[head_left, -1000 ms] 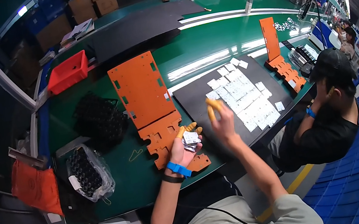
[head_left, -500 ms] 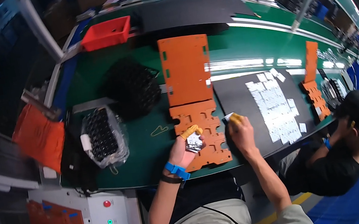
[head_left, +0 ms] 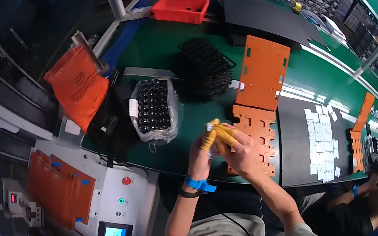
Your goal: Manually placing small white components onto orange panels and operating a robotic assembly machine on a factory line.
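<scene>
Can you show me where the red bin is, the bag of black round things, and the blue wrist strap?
red bin (head_left: 178, 9): head view, on its inside floor.
bag of black round things (head_left: 153, 106): head view, middle of the bag.
blue wrist strap (head_left: 199, 184): head view, on the band at the left wrist.

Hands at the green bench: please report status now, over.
Left hand and right hand together, both in grip on small pale part. Yellow finger covers on. Held above orange plate. Nothing in the way.
</scene>
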The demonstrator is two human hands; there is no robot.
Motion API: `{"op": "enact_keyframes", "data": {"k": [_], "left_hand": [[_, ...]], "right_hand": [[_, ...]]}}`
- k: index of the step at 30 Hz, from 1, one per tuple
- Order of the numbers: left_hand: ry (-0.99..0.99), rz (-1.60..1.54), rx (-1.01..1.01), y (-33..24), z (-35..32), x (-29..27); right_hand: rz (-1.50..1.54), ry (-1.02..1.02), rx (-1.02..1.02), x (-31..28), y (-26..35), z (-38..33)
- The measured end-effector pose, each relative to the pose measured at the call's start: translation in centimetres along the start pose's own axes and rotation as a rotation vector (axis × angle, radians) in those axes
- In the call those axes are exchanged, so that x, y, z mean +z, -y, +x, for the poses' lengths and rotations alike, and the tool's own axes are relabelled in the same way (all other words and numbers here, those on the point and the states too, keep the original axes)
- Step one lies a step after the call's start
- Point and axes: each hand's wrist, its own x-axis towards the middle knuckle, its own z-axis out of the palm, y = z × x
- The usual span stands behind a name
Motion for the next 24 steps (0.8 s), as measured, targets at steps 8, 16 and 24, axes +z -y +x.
{"op": "enact_keyframes", "data": {"k": [8,16,24], "left_hand": [[-0.214,-0.131,0.242,-2.6,-3.2,-9.6],[-0.220,-0.190,0.292,-2.3,-4.9,-12.7],[-0.152,-0.163,0.358,-3.0,-5.1,-12.1]], "right_hand": [[0.298,0.105,0.179,10.1,-1.3,8.2],[-0.261,0.411,0.237,20.0,-5.7,15.0],[-0.226,0.194,0.266,19.4,-6.1,15.4]]}}
